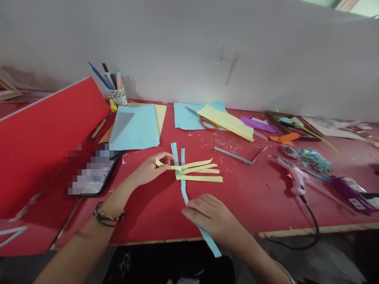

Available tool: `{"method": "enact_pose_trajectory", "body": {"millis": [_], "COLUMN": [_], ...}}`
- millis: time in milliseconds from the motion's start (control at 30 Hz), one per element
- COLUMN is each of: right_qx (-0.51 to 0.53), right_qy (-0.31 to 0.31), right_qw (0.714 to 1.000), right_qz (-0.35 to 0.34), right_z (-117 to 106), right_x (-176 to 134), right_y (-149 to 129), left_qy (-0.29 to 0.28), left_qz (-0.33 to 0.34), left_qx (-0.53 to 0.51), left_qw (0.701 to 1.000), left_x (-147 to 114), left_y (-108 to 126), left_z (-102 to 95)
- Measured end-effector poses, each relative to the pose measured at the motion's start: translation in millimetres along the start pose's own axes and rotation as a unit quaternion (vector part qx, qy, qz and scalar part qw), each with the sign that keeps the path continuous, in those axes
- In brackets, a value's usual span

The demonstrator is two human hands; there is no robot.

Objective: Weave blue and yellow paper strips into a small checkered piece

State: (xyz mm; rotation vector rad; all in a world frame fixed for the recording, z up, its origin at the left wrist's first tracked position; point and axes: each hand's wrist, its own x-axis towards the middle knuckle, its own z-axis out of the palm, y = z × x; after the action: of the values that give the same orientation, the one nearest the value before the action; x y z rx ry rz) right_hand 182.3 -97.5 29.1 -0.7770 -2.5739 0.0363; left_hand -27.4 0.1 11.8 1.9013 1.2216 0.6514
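Note:
My left hand (152, 167) pinches the left end of a yellow paper strip (173, 168), whose tip curls up by the thumb. Several other yellow strips (204, 178) fan out to the right, crossing two blue paper strips (174, 152) that run away from me. My right hand (207, 213) is closed over the longer blue paper strip (184, 193); its near end hangs past the table edge below the hand. Which strips pass over or under at the crossing is partly too small to tell.
A phone (100, 173) lies left, beside a red board (53, 146). Blue paper sheets (134, 128), scissors (209, 123) and a yellow sheet (226, 122) lie at the back. To the right are a pink glue gun (293, 173) with its cord, tangled yarn (314, 159) and a purple box (353, 193).

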Motion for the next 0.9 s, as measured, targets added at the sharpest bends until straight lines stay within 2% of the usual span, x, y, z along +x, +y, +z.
{"method": "enact_pose_trajectory", "body": {"millis": [100,233,300,400,500,633,733,800,900], "right_qx": [0.022,0.107,0.145,0.171,0.196,0.229,0.204,0.164,0.132], "right_qy": [-0.002,0.017,0.035,0.020,-0.015,-0.013,-0.008,0.014,0.017], "right_qw": [1.000,0.993,0.984,0.956,0.935,0.920,0.921,0.931,0.958], "right_qz": [0.006,0.041,0.099,0.239,0.294,0.316,0.332,0.326,0.254], "right_z": [-5.1,-8.8,-9.7,-8.4,-1.9,12.9,22.1,23.6,17.4], "right_x": [-1.2,0.9,8.0,25.8,44.6,60.0,63.0,62.1,58.1], "right_y": [4.0,15.5,23.4,36.7,49.3,61.8,67.9,70.5,71.8], "left_qy": [0.003,0.006,0.006,0.007,0.010,0.020,0.020,0.020,0.023], "left_qz": [-0.002,-0.012,-0.014,0.000,0.028,0.046,0.051,0.056,0.064], "left_qx": [-0.005,-0.004,-0.003,-0.012,-0.024,-0.041,-0.049,-0.051,-0.057], "left_qw": [1.000,1.000,1.000,1.000,0.999,0.998,0.997,0.997,0.996], "left_x": [-0.8,-1.6,-1.6,-1.3,-1.3,-2.1,-2.1,-1.6,-0.7], "left_y": [1.8,4.1,4.6,4.2,4.0,5.4,5.7,4.8,3.4], "left_z": [0.0,0.5,0.7,0.7,0.3,0.0,0.3,0.7,2.2]}}
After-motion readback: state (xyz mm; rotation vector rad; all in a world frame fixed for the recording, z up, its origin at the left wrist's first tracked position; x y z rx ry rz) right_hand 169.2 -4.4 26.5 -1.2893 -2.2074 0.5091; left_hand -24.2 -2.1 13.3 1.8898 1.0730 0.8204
